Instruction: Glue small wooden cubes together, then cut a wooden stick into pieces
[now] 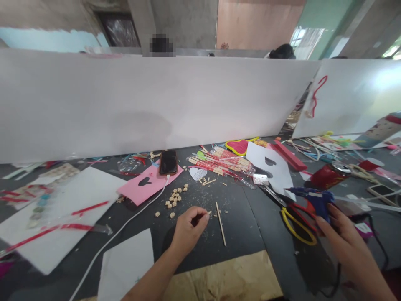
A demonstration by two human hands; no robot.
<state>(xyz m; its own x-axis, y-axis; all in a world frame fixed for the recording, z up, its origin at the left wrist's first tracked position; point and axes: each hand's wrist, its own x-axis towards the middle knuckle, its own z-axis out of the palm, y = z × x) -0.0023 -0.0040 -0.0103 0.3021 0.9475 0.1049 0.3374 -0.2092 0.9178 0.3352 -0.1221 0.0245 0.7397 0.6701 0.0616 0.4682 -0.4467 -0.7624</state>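
My left hand point(191, 228) is pinched over the middle of the dark table, with a small piece of wooden stick point(209, 212) at its fingertips. Just right of it lies a longer wooden stick point(220, 223), with tiny cut bits around. A cluster of small wooden pieces point(174, 198) sits beyond the left hand. My right hand point(341, 234) is wrapped round the handle of a blue hot glue gun point(316, 195), whose nozzle points left. Scissors point(297, 225) with yellow and red handles lie beneath and left of the glue gun.
A phone point(168, 162) on pink paper point(140, 182) trails a white cable point(125, 225). Packs of chopsticks point(222, 162) lie near the white partition point(140, 100). A red can point(330, 175) stands right. Brown cardboard point(225, 278) and white paper point(127, 263) lie close to me.
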